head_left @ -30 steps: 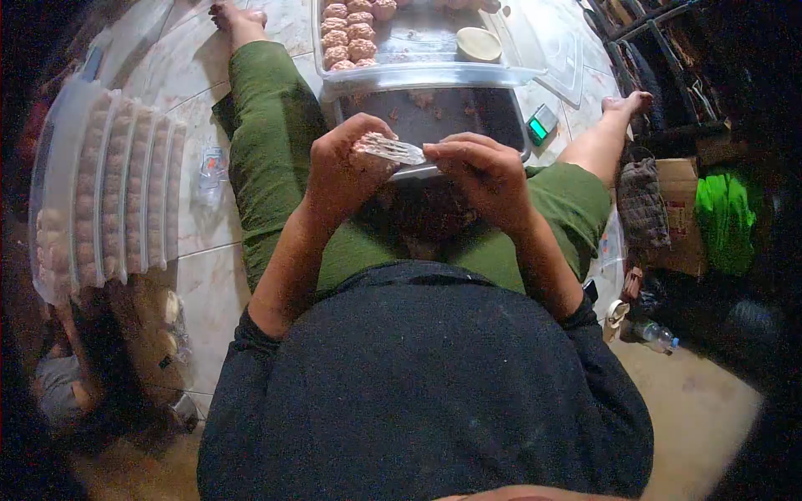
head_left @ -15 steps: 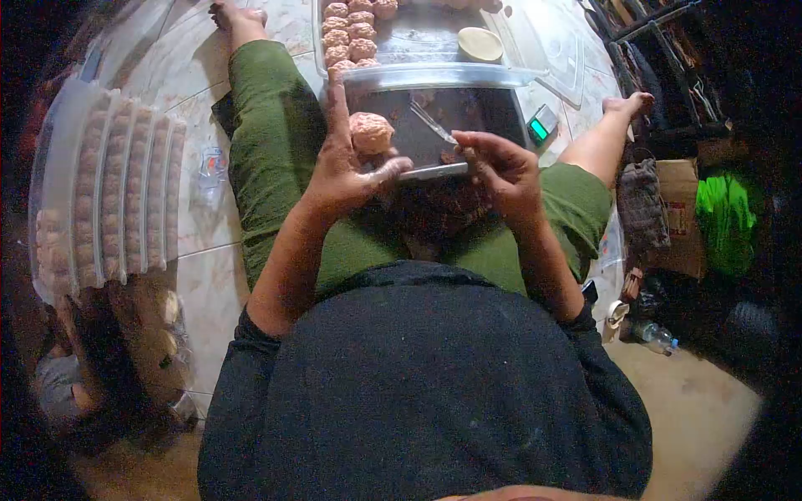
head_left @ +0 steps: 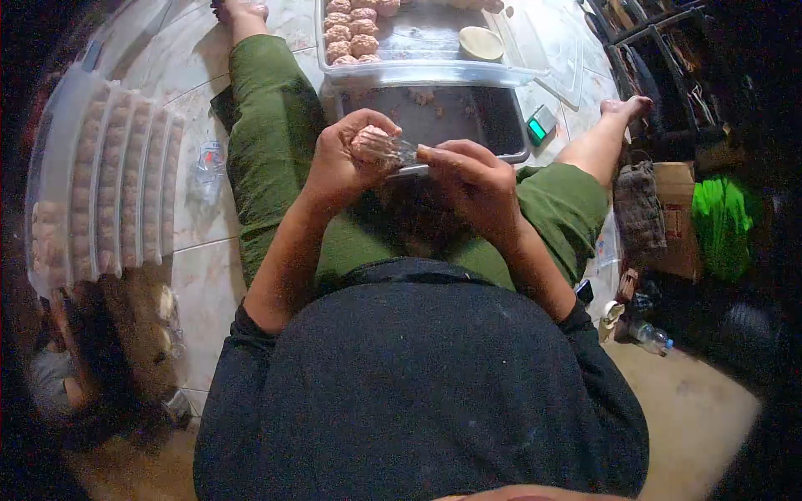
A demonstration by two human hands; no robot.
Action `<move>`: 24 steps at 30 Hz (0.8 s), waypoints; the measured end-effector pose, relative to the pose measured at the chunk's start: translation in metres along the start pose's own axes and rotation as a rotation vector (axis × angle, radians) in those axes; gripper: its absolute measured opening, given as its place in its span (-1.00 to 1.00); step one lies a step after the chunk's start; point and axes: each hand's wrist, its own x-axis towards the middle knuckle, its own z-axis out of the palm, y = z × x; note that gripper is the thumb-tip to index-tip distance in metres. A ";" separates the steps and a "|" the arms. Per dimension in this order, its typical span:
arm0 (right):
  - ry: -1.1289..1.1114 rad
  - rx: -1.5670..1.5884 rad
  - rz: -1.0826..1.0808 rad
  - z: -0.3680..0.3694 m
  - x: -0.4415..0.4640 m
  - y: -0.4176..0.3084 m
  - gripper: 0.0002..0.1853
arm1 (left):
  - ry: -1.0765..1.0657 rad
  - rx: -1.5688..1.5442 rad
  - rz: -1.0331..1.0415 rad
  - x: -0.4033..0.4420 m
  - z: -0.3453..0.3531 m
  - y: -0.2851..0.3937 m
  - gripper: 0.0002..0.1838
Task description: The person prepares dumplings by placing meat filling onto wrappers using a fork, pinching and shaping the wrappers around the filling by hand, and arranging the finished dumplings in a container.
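My left hand [head_left: 338, 163] is wrapped round a pink, rough-surfaced ball [head_left: 365, 144] of what looks like minced meat. A metal fork [head_left: 391, 149] lies with its tines against that ball, its handle pinched in my right hand [head_left: 476, 179]. Both hands are over the near edge of a dark tray [head_left: 459, 117] that has bits of pink meat on it. Beyond the tray, a clear plastic box [head_left: 426, 75] holds rows of similar balls [head_left: 363, 44] on its left side and a round pale disc [head_left: 481, 43] on its right.
Stacked clear containers [head_left: 109, 184] full of balls stand at the left. A small scale [head_left: 541, 125] with a lit green display lies right of the tray. Further right are a cardboard box [head_left: 681, 219], a green cloth [head_left: 720, 225] and a plastic bottle [head_left: 650, 337].
Half a second ago my left hand was spread with the ball resting on it and the fork held away. Now its fingers are curled round the ball and the fork touches it.
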 end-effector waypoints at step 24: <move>0.018 0.459 0.539 -0.016 -0.003 0.010 -0.74 | 0.063 0.123 0.006 -0.002 -0.004 -0.002 -0.11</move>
